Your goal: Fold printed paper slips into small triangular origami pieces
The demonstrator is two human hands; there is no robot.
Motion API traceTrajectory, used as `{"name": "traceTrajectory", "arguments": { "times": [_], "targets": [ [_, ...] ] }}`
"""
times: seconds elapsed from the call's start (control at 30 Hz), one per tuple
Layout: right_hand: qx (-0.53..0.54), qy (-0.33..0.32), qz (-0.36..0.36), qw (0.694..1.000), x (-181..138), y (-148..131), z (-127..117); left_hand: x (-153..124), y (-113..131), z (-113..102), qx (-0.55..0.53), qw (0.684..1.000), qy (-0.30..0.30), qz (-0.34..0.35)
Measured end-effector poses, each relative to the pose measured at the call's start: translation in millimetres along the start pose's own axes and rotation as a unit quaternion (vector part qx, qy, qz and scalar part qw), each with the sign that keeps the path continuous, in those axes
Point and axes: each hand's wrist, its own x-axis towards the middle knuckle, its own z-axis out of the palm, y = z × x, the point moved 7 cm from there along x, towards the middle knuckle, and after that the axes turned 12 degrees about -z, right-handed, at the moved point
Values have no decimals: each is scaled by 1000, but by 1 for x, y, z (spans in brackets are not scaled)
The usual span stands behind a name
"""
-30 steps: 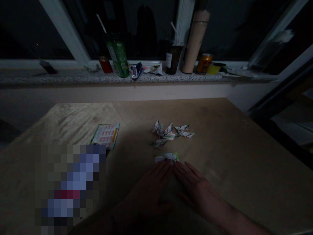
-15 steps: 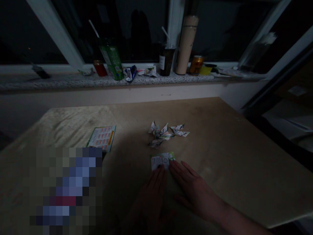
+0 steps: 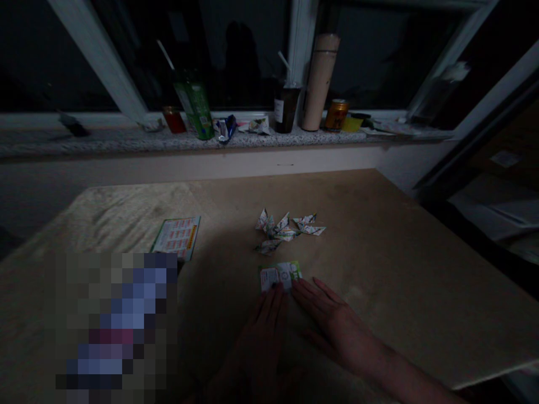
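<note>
On a dim tan tabletop point(image 3: 391, 269), flat, unclenched hands point(image 3: 337, 321) touch printed paper point(image 3: 275, 275) — rectangular, whitish, green-cornered.

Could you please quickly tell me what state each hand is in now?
Left hand: open, fingers extended, fingertips on the printed paper.
Right hand: open, fingers extended, fingertips at the paper's near right corner.

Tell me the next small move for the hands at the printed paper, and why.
Probably press lightly along the near side of the printed paper: the left hand and right hand lie flat, backs up, with fingertips there.
</note>
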Motion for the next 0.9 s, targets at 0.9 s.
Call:
{"name": "traceTrajectory", "arguments": {
  "times": [0.9],
  "targets": [
    [-67,-8,13,998,-9,5,-7,-2,-4,2,72,996,51,31]
  ]
}}
